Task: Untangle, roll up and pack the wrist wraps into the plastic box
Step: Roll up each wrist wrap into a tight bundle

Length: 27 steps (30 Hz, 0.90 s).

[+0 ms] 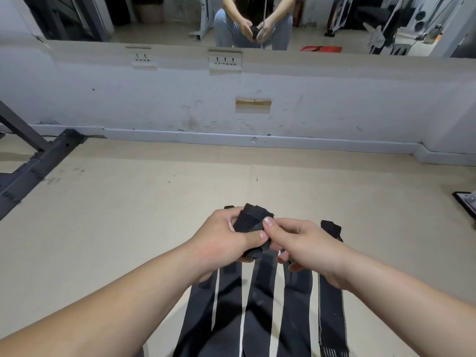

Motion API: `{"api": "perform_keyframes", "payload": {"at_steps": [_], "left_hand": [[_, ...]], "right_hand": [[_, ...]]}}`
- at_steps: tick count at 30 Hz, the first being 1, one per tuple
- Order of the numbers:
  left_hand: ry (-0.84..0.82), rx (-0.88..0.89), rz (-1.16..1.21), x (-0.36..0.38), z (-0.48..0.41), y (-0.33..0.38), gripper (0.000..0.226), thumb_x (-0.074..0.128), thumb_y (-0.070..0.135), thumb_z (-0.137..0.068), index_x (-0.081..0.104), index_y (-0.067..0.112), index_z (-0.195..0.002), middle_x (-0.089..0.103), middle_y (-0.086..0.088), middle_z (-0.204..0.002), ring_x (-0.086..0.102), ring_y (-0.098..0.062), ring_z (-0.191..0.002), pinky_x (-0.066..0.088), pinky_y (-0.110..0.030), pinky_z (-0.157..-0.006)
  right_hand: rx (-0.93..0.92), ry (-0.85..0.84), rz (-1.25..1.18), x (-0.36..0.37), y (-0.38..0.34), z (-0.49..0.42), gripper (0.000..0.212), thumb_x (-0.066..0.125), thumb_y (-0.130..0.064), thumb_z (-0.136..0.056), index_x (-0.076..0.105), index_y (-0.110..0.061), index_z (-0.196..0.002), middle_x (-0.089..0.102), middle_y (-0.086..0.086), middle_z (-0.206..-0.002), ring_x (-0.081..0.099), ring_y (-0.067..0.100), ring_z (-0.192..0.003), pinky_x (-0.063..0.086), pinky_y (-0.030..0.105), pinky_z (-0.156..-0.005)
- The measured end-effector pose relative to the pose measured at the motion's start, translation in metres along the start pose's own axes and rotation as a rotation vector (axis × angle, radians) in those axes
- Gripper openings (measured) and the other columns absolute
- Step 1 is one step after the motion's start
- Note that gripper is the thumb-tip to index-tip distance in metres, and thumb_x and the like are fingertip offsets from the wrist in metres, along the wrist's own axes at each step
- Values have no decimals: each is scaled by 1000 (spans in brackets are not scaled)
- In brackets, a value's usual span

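Currently, the left hand (pixel 224 235) is gripping the part-rolled wrist wrap (pixel 253 220) with curled fingers while the right hand (pixel 306 243) is pinching its edge; advisable: keeping tension even, edges aligned.

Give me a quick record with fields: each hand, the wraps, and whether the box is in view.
left hand: grips the partly rolled wrap
right hand: pinches the same wrap, thumb on top
flat wraps: several black strips side by side on the floor, under the hands
plastic box: not in view
backdrop: wall mirror ahead
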State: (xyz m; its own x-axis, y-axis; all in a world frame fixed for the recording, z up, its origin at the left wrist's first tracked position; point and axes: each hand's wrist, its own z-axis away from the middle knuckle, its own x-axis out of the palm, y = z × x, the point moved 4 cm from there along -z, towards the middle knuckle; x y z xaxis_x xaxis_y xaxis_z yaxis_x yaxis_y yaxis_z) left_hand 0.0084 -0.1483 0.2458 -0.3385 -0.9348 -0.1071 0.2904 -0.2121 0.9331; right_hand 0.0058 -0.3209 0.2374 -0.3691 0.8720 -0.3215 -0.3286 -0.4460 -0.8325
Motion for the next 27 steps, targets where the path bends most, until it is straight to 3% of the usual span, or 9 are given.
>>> {"api": "perform_keyframes", "payload": {"at_steps": [3,6,8,11,14,18,21,25,27], "left_hand": [[53,-77,0,-13,7,-25,17,75,14,-97,76,19,-113,80,-2,-98,76,-14,-87,65,-43,-88],[116,-146,12,-30,12,-50,18,76,21,-96,75,21,-115,80,-2,-104,79,-20,-96,66,-45,-87],[165,-188,26,-48,10,-68,23,78,24,-94,73,21,-116,79,-1,-100,78,-19,-86,66,-44,-87],[234,-310,44,-78,4,-103,33,80,21,-86,69,18,-117,80,-3,-98,73,-15,-74,66,-39,-82],[292,-459,9,-105,-4,-151,34,75,12,-80,66,18,-112,77,-6,-99,71,-20,-74,65,-37,-78],[323,-617,-84,-136,-7,-220,33,69,6,-74,62,13,-105,74,-8,-80,65,-24,-63,57,-34,-64],[365,-693,-172,-157,-18,-274,36,67,10,-65,62,12,-101,71,-7,-70,60,-26,-60,48,-32,-59],[408,-726,-328,-175,-40,-326,26,70,13,-76,58,18,-98,66,5,-87,68,-23,-85,55,-30,-69],[406,-720,-496,-180,-59,-342,37,75,23,-82,53,17,-110,61,3,-104,64,-25,-104,55,-33,-81]], "right_hand": [[1,-66,216,18,2,-18,45,45,-75,-96,69,-43,-76,53,-3,-79,58,16,-77,55,34,-83],[45,-108,301,40,7,-38,62,39,-69,-100,66,-13,-99,56,1,-86,58,17,-77,48,33,-75],[66,-130,320,56,10,-49,58,39,-57,-106,62,-4,-113,58,3,-89,60,18,-78,46,30,-72],[101,-169,330,83,13,-60,40,46,-43,-107,66,-9,-112,65,4,-93,66,19,-81,50,31,-71],[128,-183,333,105,20,-83,38,49,-38,-107,65,-4,-110,68,7,-92,66,20,-80,51,32,-70],[200,-197,301,136,42,-118,31,49,-34,-106,58,-12,-86,68,10,-87,60,23,-74,50,33,-67],[307,-198,209,169,70,-149,25,49,-33,-107,58,-16,-92,70,10,-90,63,23,-75,50,32,-67],[414,-178,96,212,112,-184,30,51,-30,-106,66,-3,-104,75,13,-98,63,24,-81,59,40,-81],[445,-147,56,226,129,-195,36,51,-26,-104,64,5,-115,69,11,-94,58,24,-82,57,38,-78]]}}
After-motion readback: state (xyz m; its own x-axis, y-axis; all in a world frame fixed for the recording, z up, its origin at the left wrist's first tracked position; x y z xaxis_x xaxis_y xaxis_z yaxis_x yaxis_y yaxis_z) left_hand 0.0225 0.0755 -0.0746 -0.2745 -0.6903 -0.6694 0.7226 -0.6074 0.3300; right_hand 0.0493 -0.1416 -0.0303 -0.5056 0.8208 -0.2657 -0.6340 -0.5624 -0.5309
